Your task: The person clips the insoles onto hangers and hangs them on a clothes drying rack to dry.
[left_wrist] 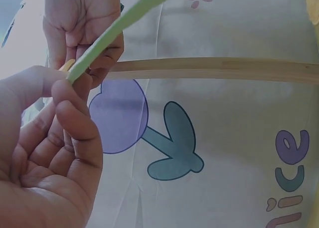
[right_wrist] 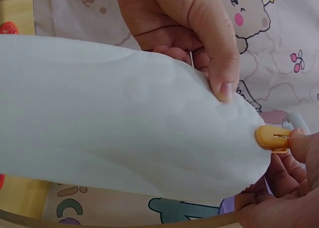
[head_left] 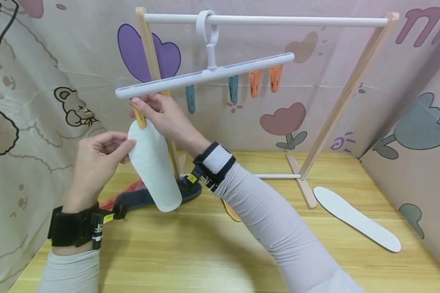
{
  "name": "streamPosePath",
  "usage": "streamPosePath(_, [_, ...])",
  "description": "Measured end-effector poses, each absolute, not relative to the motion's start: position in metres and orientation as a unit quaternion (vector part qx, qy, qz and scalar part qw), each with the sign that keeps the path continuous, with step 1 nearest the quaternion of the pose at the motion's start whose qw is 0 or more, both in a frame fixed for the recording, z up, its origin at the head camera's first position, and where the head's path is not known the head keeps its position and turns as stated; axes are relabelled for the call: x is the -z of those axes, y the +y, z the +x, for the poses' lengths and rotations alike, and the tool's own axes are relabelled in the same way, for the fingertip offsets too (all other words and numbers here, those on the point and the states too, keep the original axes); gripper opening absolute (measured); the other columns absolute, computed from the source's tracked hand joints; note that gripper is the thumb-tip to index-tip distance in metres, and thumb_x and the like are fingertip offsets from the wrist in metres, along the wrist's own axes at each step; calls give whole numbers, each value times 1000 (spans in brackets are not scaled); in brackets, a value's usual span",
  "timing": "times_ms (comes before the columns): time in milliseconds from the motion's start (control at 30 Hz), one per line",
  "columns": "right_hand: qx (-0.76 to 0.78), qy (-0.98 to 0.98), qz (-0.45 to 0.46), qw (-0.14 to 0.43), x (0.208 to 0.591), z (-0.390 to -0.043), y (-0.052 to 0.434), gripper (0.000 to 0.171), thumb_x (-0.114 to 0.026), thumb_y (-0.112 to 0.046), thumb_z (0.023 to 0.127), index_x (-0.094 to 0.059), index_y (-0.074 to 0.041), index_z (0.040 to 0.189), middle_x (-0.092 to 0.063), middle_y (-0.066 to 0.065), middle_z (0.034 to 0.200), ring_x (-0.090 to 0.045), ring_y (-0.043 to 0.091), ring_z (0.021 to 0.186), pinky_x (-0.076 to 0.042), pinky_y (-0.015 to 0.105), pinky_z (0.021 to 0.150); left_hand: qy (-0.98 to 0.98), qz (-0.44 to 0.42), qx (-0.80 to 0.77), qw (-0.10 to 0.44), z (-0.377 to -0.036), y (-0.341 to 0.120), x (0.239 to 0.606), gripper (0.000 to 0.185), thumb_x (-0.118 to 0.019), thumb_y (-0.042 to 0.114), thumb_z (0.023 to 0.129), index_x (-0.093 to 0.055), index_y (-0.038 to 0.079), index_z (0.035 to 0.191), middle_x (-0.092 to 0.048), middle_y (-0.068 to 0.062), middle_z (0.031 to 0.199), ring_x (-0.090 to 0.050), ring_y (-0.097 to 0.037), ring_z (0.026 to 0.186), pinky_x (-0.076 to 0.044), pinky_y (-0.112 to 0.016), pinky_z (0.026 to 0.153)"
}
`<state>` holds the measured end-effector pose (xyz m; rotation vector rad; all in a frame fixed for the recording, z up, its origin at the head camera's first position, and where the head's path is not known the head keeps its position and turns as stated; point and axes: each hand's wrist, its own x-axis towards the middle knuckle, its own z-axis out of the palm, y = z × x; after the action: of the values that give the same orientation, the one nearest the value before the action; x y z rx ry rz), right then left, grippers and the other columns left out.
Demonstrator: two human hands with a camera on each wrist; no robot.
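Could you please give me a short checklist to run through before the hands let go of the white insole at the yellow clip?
1. Yellow clip on the tip of the white insole: ok, its jaws overlap the tip.
2. Right hand pinching the clip: ok.
3. Left hand steadying the insole's edge: ok, thumb and fingers pinch it.
4. Clip fully closed on the insole: cannot tell.
5. Hanger level on the rail: not ok, it tilts down toward the left end.
6. Insole hanging clear of the dark insole on the table: cannot tell, they overlap in the head view.
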<state>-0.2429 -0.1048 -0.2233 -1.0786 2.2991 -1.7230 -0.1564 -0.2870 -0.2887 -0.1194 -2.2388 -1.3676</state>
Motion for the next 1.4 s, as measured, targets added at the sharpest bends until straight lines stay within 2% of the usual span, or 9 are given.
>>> streamPosePath(833, [559,749,-354,29,223,-241,-105,34,-52,-31,115,-64,-8,136,-77,9,124,-73,11,113,-56,20,88,-818,-41,511,260,-156,-285,289,11,-77,16,101,-78,8,109,-73,17,80,-63,-5,64,-49,-15,59])
streamPosePath(1100, [560,746,-359,33,221,-240,-104,34,-51,-31,115,-64,-7,135,-76,9,124,-73,11,114,-57,22,90,-817,-42,508,269,-153,-284,287,17,-77,19,101,-79,4,109,-72,16,76,-65,-6,63,-46,-19,54])
streamPosePath(1400, [563,745,-354,49,224,-239,-104,36,-50,-33,116,-62,-7,137,-74,9,125,-71,11,114,-56,22,90,-810,-44,520,268,-154,-285,287,17,-78,18,100,-79,2,106,-73,14,76,-66,-6,62,-50,-18,56])
